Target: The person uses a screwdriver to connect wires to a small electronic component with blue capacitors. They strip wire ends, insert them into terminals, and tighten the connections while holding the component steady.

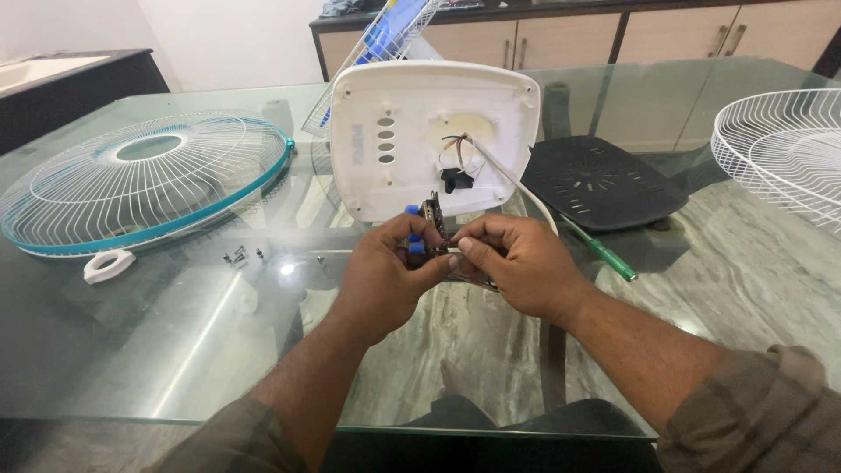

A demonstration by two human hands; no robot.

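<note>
I am looking down at my two bare hands meeting over a glass table. My left hand and right hand are close together, fingertips nearly touching, and both are pinched on a small switch assembly, a dark metal block with blue push buttons on its left side. The left thumb and fingers grip it by the blue buttons; the right thumb and forefinger clamp its lower right edge. The assembly sits upright between them, just above the glass and just in front of a white plastic fan base cover.

That cover stands tilted up behind my hands, its inner face toward me, with a column of oval button holes and a larger opening from which thin wires and a white cord trail down toward my right hand.

To the left lies a round wire fan guard with a teal rim, and near its front edge a small white plastic ring. A few loose screws lie on the glass between the guard and my left hand. To the right of the cover rests a black vented plate, with a green-handled screwdriver just in front of it. A white wire guard sits at the far right edge.
</note>
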